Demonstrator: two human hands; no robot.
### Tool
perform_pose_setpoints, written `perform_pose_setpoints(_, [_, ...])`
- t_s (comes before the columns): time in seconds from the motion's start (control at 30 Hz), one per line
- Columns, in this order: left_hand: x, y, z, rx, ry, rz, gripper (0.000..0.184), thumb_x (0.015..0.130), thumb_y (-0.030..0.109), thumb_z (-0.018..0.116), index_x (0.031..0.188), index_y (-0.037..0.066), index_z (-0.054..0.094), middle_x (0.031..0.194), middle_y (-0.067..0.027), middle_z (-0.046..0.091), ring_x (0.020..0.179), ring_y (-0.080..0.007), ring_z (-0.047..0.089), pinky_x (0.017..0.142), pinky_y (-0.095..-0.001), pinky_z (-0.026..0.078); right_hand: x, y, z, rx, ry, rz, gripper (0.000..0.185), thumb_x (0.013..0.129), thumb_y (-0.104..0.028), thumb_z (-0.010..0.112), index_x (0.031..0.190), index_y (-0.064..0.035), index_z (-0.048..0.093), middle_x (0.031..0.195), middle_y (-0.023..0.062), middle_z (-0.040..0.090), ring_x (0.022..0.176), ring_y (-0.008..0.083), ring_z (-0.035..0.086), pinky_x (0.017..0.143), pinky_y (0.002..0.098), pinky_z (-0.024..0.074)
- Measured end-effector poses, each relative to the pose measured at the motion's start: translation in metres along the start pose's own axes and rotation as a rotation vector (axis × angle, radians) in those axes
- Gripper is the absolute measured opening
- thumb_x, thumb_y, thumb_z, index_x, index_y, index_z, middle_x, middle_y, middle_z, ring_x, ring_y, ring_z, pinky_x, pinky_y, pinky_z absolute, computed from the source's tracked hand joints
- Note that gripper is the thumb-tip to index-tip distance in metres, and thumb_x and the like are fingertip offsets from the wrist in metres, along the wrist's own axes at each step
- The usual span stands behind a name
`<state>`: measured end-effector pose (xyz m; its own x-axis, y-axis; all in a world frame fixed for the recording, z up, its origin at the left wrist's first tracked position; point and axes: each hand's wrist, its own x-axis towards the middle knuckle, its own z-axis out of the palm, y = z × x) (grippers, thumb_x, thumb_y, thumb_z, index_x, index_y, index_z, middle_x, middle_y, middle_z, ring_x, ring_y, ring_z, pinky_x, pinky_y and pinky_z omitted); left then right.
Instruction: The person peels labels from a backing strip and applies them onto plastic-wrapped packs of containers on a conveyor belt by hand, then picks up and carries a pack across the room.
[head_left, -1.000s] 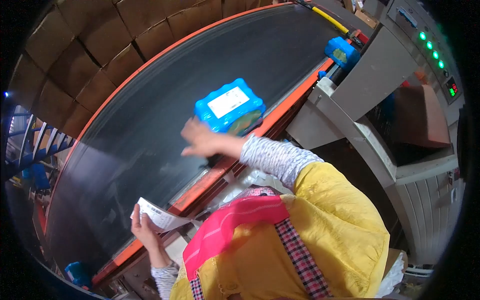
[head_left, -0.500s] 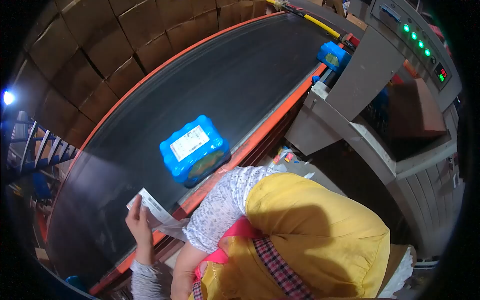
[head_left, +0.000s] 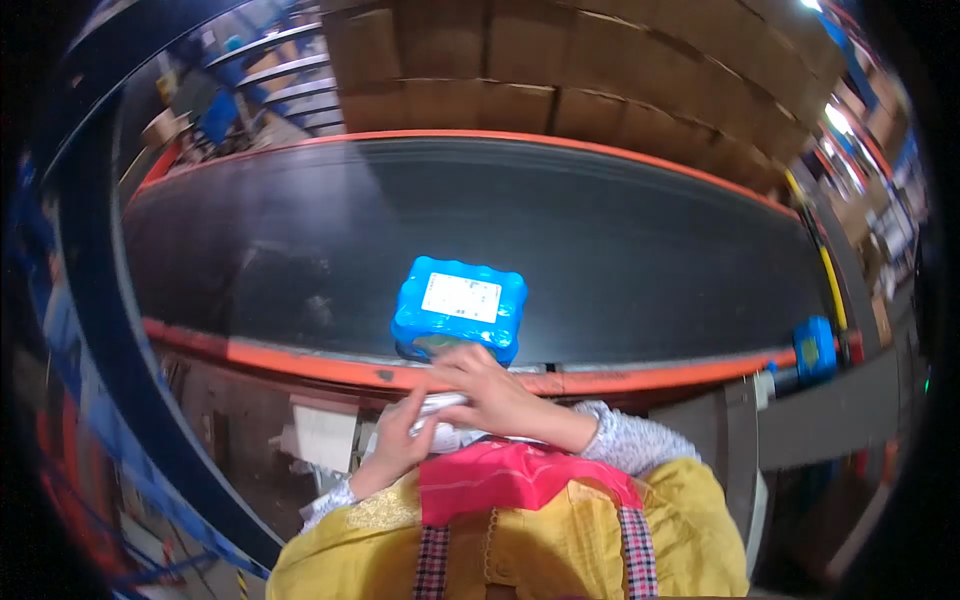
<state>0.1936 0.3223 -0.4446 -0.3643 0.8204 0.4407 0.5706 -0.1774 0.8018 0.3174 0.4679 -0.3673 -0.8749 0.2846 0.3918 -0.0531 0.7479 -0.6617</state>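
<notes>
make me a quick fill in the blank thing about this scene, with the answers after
1. A printed label is on the ____ of the blue pack by the hands.
2. The paper between the left hand and the right hand is mainly ____ in colour.
3. In the picture, the other blue pack lies to the ____ of the labelled one.
4. Beyond the patterned sleeves, the garment over the person's shoulders is ____ in colour.

Missing words: top; white; right; yellow
</notes>
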Motion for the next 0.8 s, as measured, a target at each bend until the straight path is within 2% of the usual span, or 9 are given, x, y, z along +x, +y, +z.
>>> perform_pose_setpoints(0.07, [0.007,0.017,0.025,-0.050,-0.033,0.017,0.066,0.079,0.008,0.063,0.137,0.000,0.034,0.099,-0.0224,0.063,0.091,-0.0346,0.064,0.076,-0.0346,0.050,-0.034,0.013,-0.016,0.159,-0.104,0.113,0.029,0.076,-0.009,0.069,0.104,-0.0063,0.066,0.104,0.0085,0.059,0.099,0.0244,0.050,0.086,0.0350,0.0429])
perform_pose_setpoints(0.13, [0.020,0.056,0.040,-0.367,-0.158,-0.308,0.077,0.079,0.003,0.063,0.143,0.002,0.019,0.101,-0.0138,0.064,0.093,-0.0206,0.063,0.083,-0.0315,0.047,-0.062,0.026,-0.031,0.126,-0.006,0.091,0.024,0.076,-0.011,0.069,0.100,-0.0085,0.068,0.099,0.0082,0.060,0.096,0.0242,0.053,0.081,0.0340,0.0451])
perform_pose_setpoints(0.2, [0.018,0.022,0.051,-0.981,-0.251,-0.446,0.067,0.081,-0.002,0.059,0.140,0.001,0.028,0.101,-0.0074,0.064,0.094,-0.0147,0.059,0.084,-0.0285,0.046,-0.074,0.034,-0.014,0.067,0.071,0.106,0.020,0.077,-0.011,0.069,0.097,-0.0091,0.069,0.093,0.0081,0.061,0.090,0.0236,0.056,0.075,0.0329,0.0465])
perform_pose_setpoints(0.27, [0.015,0.001,0.052,-0.756,-0.552,-0.623,0.030,0.084,0.004,0.060,0.113,-0.003,0.060,0.096,-0.0022,0.065,0.092,-0.0095,0.058,0.079,-0.0232,0.045,-0.084,0.036,-0.016,0.038,0.057,0.117,0.017,0.077,-0.010,0.068,0.094,-0.0080,0.069,0.085,0.0079,0.061,0.081,0.0225,0.058,0.069,0.0316,0.0471])
perform_pose_setpoints(0.4, [0.015,0.023,0.057,-0.552,-0.322,-0.442,0.013,0.085,0.009,0.060,0.091,0.001,0.068,0.079,-0.0036,0.067,0.074,-0.0079,0.060,0.065,-0.0245,0.047,-0.091,0.029,-0.015,0.067,0.073,0.242,0.015,0.079,-0.004,0.065,0.093,-0.0040,0.069,0.077,0.0074,0.061,0.072,0.0179,0.059,0.062,0.0272,0.0464])
perform_pose_setpoints(0.53, [0.011,0.007,0.056,-0.068,-0.215,-0.277,0.013,0.081,0.012,0.061,0.081,0.001,0.068,0.063,-0.0118,0.063,0.058,-0.0148,0.061,0.054,-0.0282,0.046,-0.095,0.027,-0.021,-0.092,0.189,0.108,0.018,0.076,-0.006,0.068,0.093,-0.0048,0.069,0.095,0.0076,0.066,0.087,0.0239,0.061,0.075,0.0324,0.0493])
perform_pose_setpoints(0.57, [0.010,0.000,0.059,-0.172,-0.094,-0.234,0.016,0.079,0.014,0.060,0.081,0.000,0.067,0.058,-0.0148,0.058,0.057,-0.0198,0.062,0.054,-0.0300,0.046,-0.095,0.026,-0.026,-0.156,0.218,0.085,0.020,0.075,-0.005,0.067,0.095,-0.0052,0.069,0.099,0.0072,0.066,0.090,0.0228,0.060,0.078,0.0326,0.0487])
perform_pose_setpoints(0.73, [0.007,-0.050,0.045,-0.625,0.362,-0.624,0.022,0.092,0.018,0.054,0.089,-0.002,0.064,0.076,-0.0042,0.064,0.060,-0.0117,0.058,0.052,-0.0233,0.045,-0.132,0.039,-0.050,0.304,0.686,0.360,0.018,0.084,0.001,0.056,0.099,0.0038,0.065,0.095,0.0136,0.066,0.089,0.0209,0.062,0.082,0.0313,0.0478])
perform_pose_setpoints(0.8, [0.009,-0.054,0.037,-0.793,0.506,-0.511,0.006,0.085,0.005,0.061,0.087,0.000,0.064,0.081,-0.0039,0.063,0.070,-0.0097,0.058,0.063,-0.0227,0.046,-0.154,0.057,-0.053,0.237,0.917,0.421,0.018,0.089,-0.002,0.053,0.102,0.0078,0.061,0.092,0.0126,0.065,0.082,0.0171,0.062,0.078,0.0285,0.0490])
